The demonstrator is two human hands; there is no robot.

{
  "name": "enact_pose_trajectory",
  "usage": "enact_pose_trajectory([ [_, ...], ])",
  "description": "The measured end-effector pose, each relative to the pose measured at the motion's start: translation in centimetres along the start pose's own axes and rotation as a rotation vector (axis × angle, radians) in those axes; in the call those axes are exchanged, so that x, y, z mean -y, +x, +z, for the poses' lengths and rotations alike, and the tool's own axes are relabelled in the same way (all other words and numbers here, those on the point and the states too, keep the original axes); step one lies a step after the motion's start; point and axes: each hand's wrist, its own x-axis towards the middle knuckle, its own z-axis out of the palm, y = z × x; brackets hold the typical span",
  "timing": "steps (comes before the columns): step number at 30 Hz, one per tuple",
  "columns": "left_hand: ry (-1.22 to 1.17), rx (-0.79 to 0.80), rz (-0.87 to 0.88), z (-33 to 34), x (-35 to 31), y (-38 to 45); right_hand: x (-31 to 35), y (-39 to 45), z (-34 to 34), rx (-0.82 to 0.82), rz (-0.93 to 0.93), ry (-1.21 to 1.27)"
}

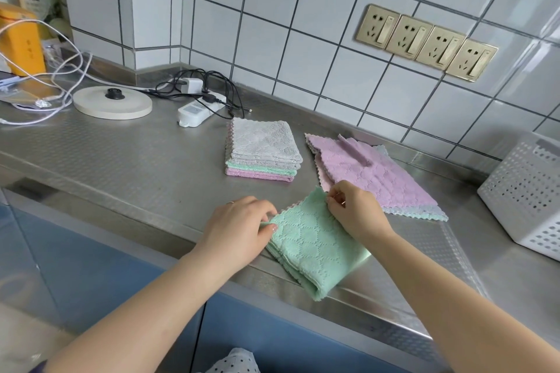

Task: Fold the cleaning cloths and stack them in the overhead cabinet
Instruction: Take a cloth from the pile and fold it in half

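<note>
The person is folding a green cloth [312, 239] at the front edge of the steel counter [136, 160], and one corner of it is hanging just past that edge. The left hand [239, 230] is lying over the cloth's left edge with the fingers curled down and the thumb pressing on top, so it is pinching that side. The right hand [354, 209] is pinching the far corner between thumb and fingertips, the other fingers bent in.

Judging by how it is drooping over the edge and creasing at the fold, the cloth is light, soft and limp, with a plush, quilted surface that probably grips itself rather than sliding. It will not be holding a shape on its own, so taking it by two corners or along a folded edge looks the best hold, with a flat palm to press the layers down.

Behind, a folded stack [262, 154] of grey, green and pink cloths is sitting squarely, and just beside the right hand a loose pile [378, 172] of unfolded ones, pink on top, is waiting.

The overhead cabinet is out of sight. How many cloths are lying in the loose pile I cannot tell, since only edges are showing under the top one. The white perforated basket [524, 197] is cut off at the right.
</note>
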Motion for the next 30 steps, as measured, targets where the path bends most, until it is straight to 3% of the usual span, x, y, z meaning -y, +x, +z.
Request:
enact_pose_trajectory([
  [12,-0.008,-0.012,-0.064,0.0,0.2,0.4,0.1,0.3,0.9,-0.003,-0.005,-0.113],
  [18,0.124,0.031,-0.045,0.2,0.6,0.6,0.3,0.5,1.5,0.013,0.016,-0.132],
  [21,0.182,-0.032,0.073,0.3,0.2,0.6,0.2,0.6,1.3,0.047,0.036,-0.086],
  [23,0.125,-0.058,0.242,0.3,-0.6,0.5,0.1,0.5,0.5,0.073,0.07,-0.061],
  [27,-0.015,0.162,0.296,0.6,-3.9,0.6,0.0,-0.9,-1.2,-0.028,0.051,-0.044],
  [30,0.154,0.238,0.31,2.3,-4.9,1.2,0.9,-3.0,-0.8,0.033,0.007,-0.01],
])
